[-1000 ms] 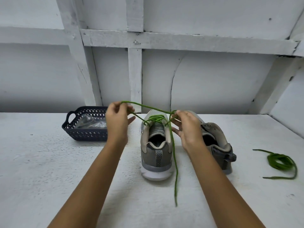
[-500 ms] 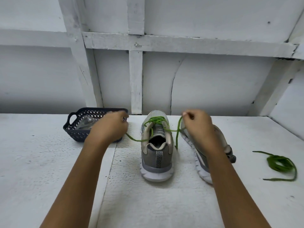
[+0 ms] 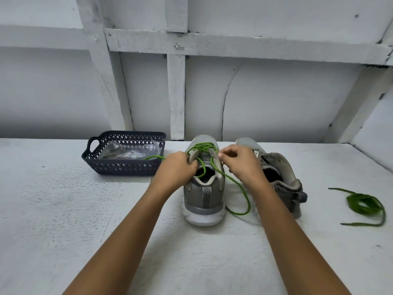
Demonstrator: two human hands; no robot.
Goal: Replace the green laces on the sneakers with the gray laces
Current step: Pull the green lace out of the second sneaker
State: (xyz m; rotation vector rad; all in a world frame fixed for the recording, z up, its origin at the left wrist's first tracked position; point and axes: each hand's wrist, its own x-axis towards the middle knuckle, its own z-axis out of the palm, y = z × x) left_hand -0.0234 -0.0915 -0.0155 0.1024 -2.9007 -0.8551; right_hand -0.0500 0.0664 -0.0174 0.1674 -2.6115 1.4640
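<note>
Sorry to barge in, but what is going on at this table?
A person is unlacing one sneaker: the left hand grips its green lace at the eyelets, the right hand pinches it opposite. It is still threaded near the toe. The other sneaker has no lace; a coiled lace lies to its right. A basket holds a clear packet.

The desk [image 3: 63, 209] is painted white, rough and grainy. The wall boards [image 3: 176, 92] look like matt painted wood, cracked in places. The basket [image 3: 127, 169] is dark matt plastic, its wrapper [image 3: 129, 151] clear glossy film. The sneaker [image 3: 203, 194] is gray cloth with a smooth white sole; the green lace [image 3: 238, 188] is matt cord.
</note>
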